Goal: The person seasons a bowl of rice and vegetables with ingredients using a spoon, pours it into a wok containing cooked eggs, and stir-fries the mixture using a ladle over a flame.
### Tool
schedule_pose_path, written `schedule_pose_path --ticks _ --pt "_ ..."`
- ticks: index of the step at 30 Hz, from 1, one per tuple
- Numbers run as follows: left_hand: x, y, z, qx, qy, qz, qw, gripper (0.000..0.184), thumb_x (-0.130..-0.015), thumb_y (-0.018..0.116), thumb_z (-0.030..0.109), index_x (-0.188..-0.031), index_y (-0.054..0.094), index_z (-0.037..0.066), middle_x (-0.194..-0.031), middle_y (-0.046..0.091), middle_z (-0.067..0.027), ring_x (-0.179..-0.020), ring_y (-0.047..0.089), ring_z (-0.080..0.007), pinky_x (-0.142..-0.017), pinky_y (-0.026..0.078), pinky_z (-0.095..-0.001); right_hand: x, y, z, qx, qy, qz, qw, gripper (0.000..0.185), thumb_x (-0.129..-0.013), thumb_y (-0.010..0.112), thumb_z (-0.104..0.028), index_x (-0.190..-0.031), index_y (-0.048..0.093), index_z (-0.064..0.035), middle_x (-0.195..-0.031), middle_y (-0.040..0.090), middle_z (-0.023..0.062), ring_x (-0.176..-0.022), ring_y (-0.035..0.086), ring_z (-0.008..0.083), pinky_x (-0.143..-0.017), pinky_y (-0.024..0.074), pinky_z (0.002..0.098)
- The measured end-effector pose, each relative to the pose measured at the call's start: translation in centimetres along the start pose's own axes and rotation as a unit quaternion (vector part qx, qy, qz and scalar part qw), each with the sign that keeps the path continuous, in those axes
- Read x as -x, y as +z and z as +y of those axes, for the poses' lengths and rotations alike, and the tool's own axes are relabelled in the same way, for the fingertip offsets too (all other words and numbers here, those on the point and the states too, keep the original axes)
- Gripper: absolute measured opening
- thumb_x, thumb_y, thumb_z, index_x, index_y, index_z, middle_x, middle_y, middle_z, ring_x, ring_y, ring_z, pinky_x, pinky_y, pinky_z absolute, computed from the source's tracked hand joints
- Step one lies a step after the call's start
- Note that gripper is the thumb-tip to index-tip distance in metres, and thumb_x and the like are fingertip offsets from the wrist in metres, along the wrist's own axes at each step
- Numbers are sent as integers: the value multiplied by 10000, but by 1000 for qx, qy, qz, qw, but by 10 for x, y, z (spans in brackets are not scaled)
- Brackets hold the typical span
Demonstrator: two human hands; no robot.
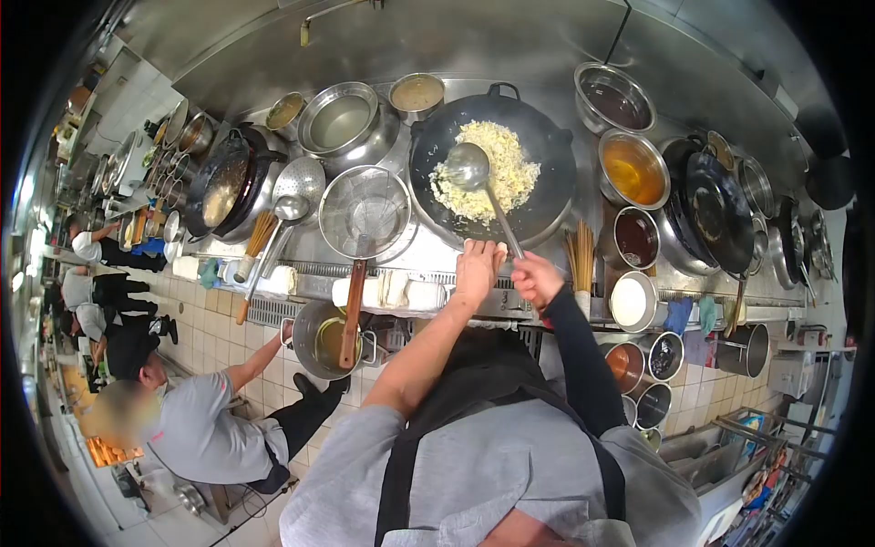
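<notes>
A black wok [550, 173] sits on the range in front of me, with fried rice and egg bits [510, 173] heaped in its middle. My right hand [538, 279] is wrapped round the handle of a steel ladle [468, 166], whose bowl rests on the rice. At the wok's near edge, my left hand [478, 272] is closed, apparently on the near handle; its fingers hide what they grip, and something whitish shows by the fingertips.
A wire strainer [365, 211] and a perforated ladle [299, 187] lie left of the wok. Bowls of amber liquid [634, 170] and dark sauce [635, 237] stand right. Bamboo brushes [581, 260] stand near the front edge. A co-worker [205, 424] at lower left holds a pot [319, 339].
</notes>
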State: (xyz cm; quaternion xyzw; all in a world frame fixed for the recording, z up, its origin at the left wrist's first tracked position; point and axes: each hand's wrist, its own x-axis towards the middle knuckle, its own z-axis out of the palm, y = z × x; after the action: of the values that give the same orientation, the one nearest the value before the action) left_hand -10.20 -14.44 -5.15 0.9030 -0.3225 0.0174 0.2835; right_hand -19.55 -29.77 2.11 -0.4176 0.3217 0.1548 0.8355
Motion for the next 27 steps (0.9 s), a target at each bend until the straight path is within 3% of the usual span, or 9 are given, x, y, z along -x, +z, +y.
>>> schedule_pose_path --ticks 2,7,9,12,13,17,21,25,27 --pt "-2 2 -3 4 8 10 1000 245 -1038 599 298 -1034 676 65 -1045 691 -134 -1089 612 -351 -826 544 -509 35 35 12 101 -85 58 989 355 -1069 568 -132 -1413 520 -204 -777 500 -19 -508 386 49 -390 277 219" --pt "4 3 -2 1 8 4 1000 231 -1031 612 285 -1031 672 62 -1035 690 -137 -1079 614 -352 -823 546 -507 20 -59 23 -251 104 -127 954 417 -1071 594 -160 -1470 480 -125 -768 493 -17 -535 419 54 -391 299 218" --pt "0 0 -1 14 9 2 1000 221 -1021 630 269 -1041 671 53 -1045 693 -149 -1067 617 -363 -831 541 -513 23 -20 13 -67 -20 54 996 516 -1067 594 -152 -1552 419 -137 -753 492 -8 -508 407 65 -379 317 231" --pt "-2 1 -4 12 12 -2 1000 221 -1022 630 265 -1041 671 49 -1050 690 -153 -1062 614 -370 -832 539 -515 62 -5 -6 50 -116 147 981 625 -1059 600 -143 -1626 340 -172 -740 501 5 -477 391 76 -370 322 253" --pt "-6 2 -3 13 12 4 1000 221 -1022 631 266 -1040 670 49 -1052 690 -153 -1063 613 -372 -833 540 -516 66 -18 -22 40 -102 141 984 463 -1057 607 -139 -1493 460 -186 -731 495 5 -461 364 68 -364 298 267" --pt "-2 -1 3 19 22 17 999 212 -1016 640 255 -1031 665 45 -1038 692 -154 -1064 615 -380 -822 543 -513 -41 -94 -51 -143 9 -49 988 168 -1038 626 -130 -1113 491 -195 -722 478 6 -478 397 61 -378 329 275" --pt "2 1 0 24 21 16 999 200 -1012 644 240 -1028 661 42 -1022 693 -161 -1052 616 -385 -807 543 -513 -2 -12 -73 187 -143 116 965 177 -1036 629 -134 -1125 479 -161 -725 488 0 -507 428 66 -396 339 269" --pt "1 2 0 12 20 13 1000 195 -1010 646 236 -1020 655 41 -1027 693 -162 -1048 620 -390 -806 546 -513 -79 -63 -78 -170 4 -43 985 574 -1032 602 -124 -1562 382 -110 -719 510 13 -469 432 105 -377 349 294" --pt "-4 -1 2 16 20 21 999 196 -1010 646 237 -1011 653 41 -1024 692 -162 -1046 620 -390 -810 547 -513 -68 -39 -73 152 -96 56 982 571 -1041 599 -147 -1570 384 -142 -726 508 -1 -473 421 89 -380 338 286"
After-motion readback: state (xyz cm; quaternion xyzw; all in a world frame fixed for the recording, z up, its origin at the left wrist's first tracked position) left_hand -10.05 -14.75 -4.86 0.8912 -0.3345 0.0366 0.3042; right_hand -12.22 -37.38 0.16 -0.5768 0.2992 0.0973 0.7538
